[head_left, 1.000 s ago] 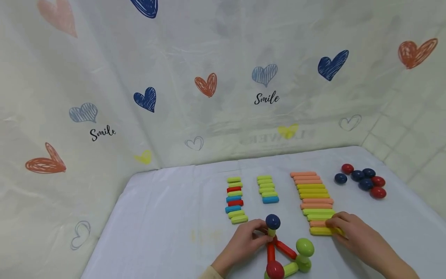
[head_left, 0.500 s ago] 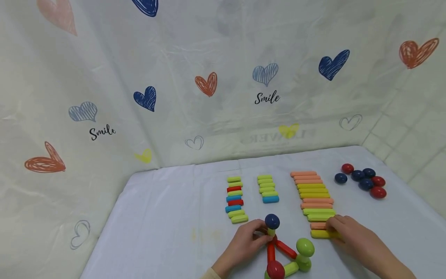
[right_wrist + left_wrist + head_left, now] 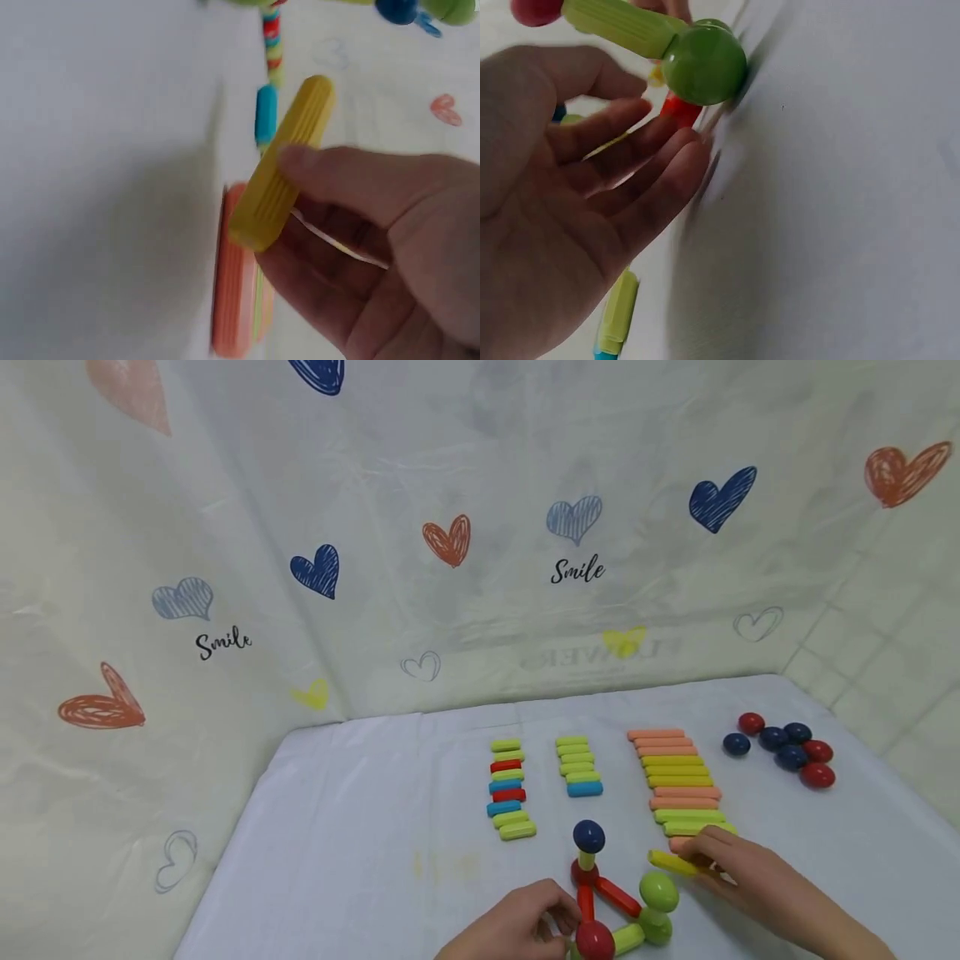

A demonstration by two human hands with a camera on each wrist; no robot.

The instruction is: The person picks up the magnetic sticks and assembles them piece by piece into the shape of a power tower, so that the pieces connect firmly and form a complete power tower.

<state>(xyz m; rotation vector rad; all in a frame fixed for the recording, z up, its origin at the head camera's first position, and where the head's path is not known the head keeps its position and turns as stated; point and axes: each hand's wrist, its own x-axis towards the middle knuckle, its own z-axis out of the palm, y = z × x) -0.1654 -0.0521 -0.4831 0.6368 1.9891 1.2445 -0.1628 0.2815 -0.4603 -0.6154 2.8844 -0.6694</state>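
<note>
I have the yellow rod (image 3: 671, 862) pinched in the right grip (image 3: 757, 881), thumb across its grooved side about mid-length and fingers behind, one end pointing left towards the frame (image 3: 617, 897). It is at the near end of the row of long rods (image 3: 675, 771), seemingly lifted off the table (image 3: 375, 827), with a salmon rod (image 3: 678, 843) just beyond it. It looks like hard plastic, so I judge it light, stiff and not fragile; the grooves should give purchase, though smooth faces could let it twist. I would take hold mid-length, leaving both ends free. The frame joins red and green rods with balls, a dark blue ball (image 3: 588, 836) topping one upright. Just beside it, the left grip (image 3: 517, 918) is loosely bent and holds nothing; whether a fingertip touches the frame I can't tell. Farther out lie two rows of short rods (image 3: 507, 795) and, at far right, loose balls (image 3: 791, 757); a heart-printed cloth (image 3: 487, 635) hangs behind.
</note>
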